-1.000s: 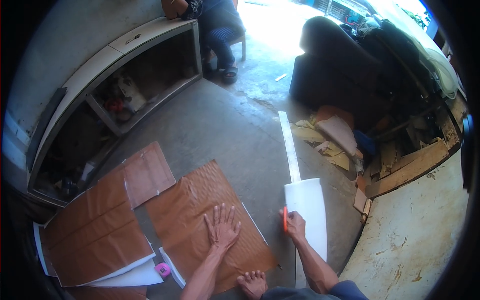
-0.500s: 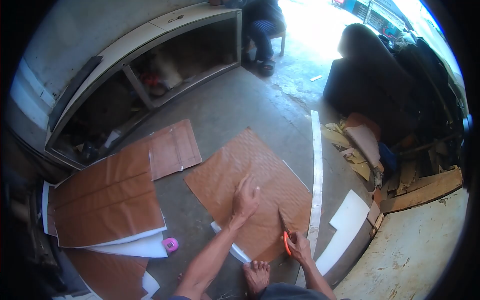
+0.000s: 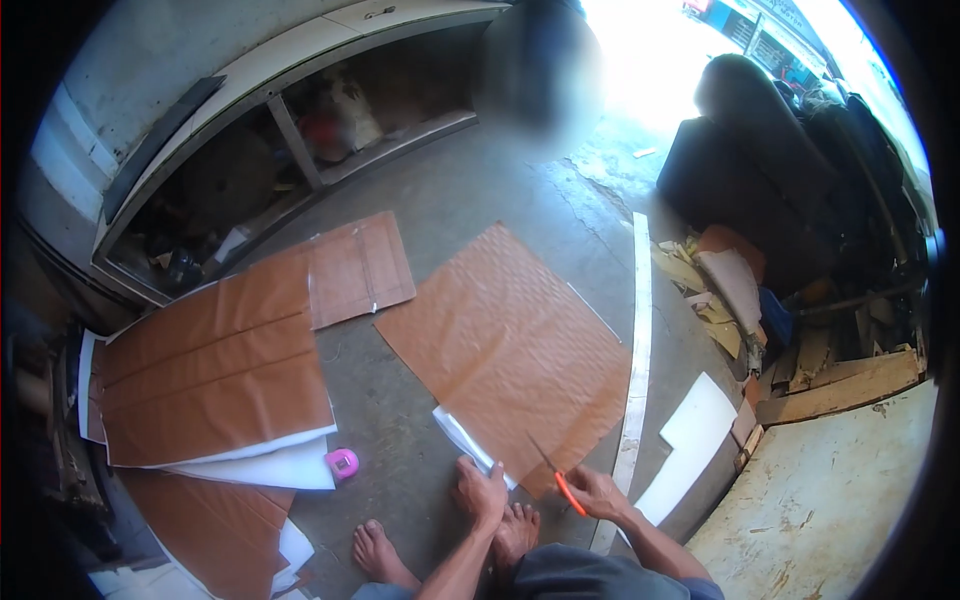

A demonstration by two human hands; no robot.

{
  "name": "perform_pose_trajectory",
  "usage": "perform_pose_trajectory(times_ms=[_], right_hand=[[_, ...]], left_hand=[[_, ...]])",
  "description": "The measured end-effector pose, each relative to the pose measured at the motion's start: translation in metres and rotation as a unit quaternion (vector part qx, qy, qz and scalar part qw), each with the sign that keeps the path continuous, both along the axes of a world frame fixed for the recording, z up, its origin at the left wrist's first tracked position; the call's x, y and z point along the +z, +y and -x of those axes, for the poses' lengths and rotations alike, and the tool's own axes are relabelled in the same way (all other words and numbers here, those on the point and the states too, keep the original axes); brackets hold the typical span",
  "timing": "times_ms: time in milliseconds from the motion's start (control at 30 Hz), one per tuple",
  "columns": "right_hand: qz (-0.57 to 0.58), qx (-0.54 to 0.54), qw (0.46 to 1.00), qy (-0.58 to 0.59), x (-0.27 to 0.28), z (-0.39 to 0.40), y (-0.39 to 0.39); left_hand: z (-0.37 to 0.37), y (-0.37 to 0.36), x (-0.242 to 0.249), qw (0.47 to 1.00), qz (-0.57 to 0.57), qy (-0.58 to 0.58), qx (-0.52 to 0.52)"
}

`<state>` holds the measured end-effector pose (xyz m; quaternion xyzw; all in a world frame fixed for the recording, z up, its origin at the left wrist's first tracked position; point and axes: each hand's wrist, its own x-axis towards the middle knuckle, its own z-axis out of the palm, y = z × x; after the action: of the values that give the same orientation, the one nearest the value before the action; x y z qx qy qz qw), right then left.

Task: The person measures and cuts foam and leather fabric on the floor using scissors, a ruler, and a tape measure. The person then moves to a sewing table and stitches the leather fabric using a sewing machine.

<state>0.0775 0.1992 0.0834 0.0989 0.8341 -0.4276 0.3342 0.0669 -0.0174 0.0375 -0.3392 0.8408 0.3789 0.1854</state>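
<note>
A square of brown quilted material lies flat on the grey floor, with a white strip along its lower left edge. My left hand is closed at the lower end of that strip, beside my foot. In my right hand are orange-handled scissors, their dark blades pointing up and left over the material's lower part. Left of the square lie more brown pieces with white backing and a pink tape measure.
A long white strip runs down the floor on the right, near a white cut piece. Scraps and a worn board lie farther right. A glass-fronted cabinet stands at the back left; a blurred dark shape is behind.
My left hand has left the middle of the brown square and moved down to the white strip. The scissors have shifted slightly left, and a second foot now shows.
</note>
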Motion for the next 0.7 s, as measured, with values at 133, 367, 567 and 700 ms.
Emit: perform_pose_trajectory(times_ms=[133,367,567,700], right_hand=[[0.009,0.1,0.991,-0.089,-0.007,-0.048,0.01],[0.034,0.116,0.972,-0.203,-0.012,-0.059,0.01],[0.044,0.098,0.973,-0.203,-0.029,-0.039,0.006],[0.04,0.123,0.976,-0.178,-0.036,-0.028,0.003]], left_hand=[[-0.005,-0.001,-0.026,0.998,-0.008,0.046,0.04],[-0.02,-0.013,-0.059,0.944,-0.241,0.059,0.216],[-0.026,-0.011,-0.051,0.924,-0.339,0.018,0.175],[-0.026,-0.012,-0.036,0.866,-0.433,-0.019,0.248]])
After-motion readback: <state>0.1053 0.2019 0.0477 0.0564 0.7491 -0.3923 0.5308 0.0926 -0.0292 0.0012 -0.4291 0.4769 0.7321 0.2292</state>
